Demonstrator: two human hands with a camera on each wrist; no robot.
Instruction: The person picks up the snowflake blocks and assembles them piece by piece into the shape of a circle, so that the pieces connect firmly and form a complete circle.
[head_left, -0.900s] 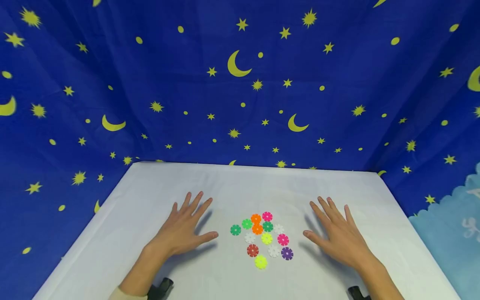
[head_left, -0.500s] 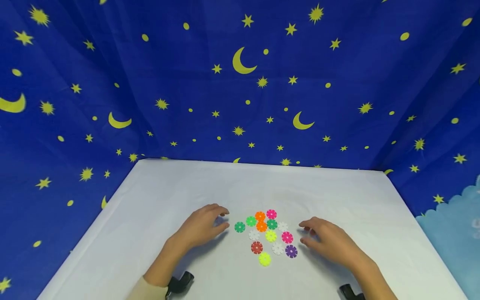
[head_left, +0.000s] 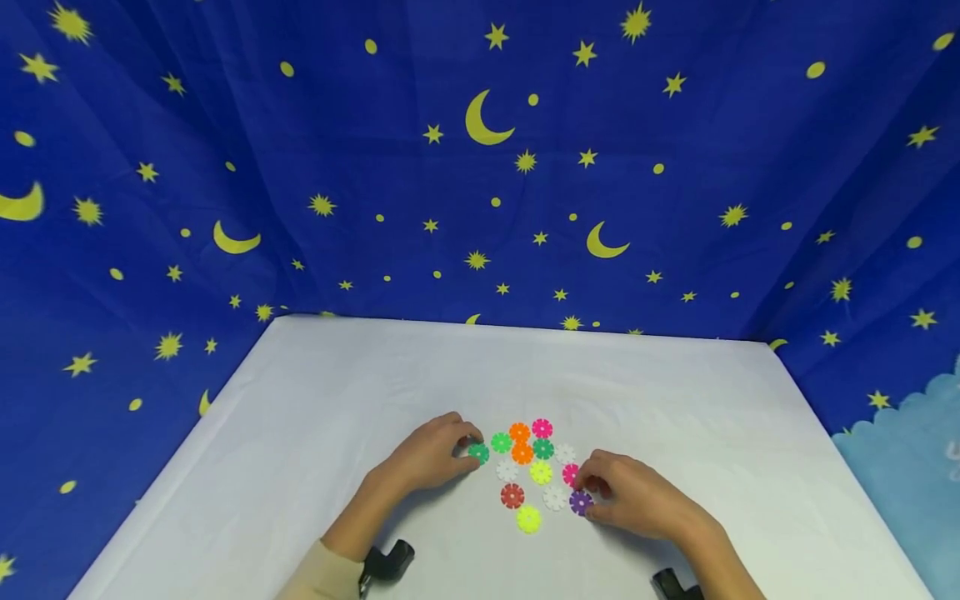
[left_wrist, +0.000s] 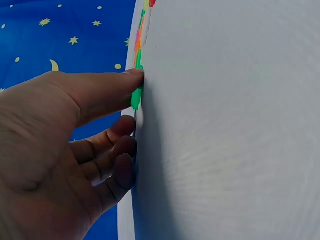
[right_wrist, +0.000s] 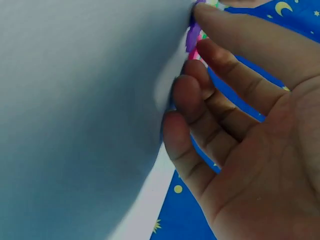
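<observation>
Several small notched plastic discs lie flat on the white table, roughly in the middle of the head view. My left hand [head_left: 431, 454] pinches the dark green disc [head_left: 477, 454] at the left of the group, thumb on the near edge and index finger on the far edge. In the left wrist view the thumb touches that disc, seen edge-on. My right hand [head_left: 637, 496] has its thumb and index finger around the purple disc [head_left: 580, 503] at the right side. Its index finger partly covers a pink disc [head_left: 571, 475] just behind.
Between the hands lie orange discs [head_left: 522, 452], a red disc [head_left: 512, 496], a yellow disc [head_left: 528, 519], a white disc [head_left: 554, 498] and others. A blue curtain [head_left: 360, 167] with stars and moons hangs behind the white table [head_left: 345, 358].
Both hands, first spread flat and wide apart, have moved inward and bent their fingers. The left now pinches the dark green disc, the right the purple one. The discs have stayed in place.
</observation>
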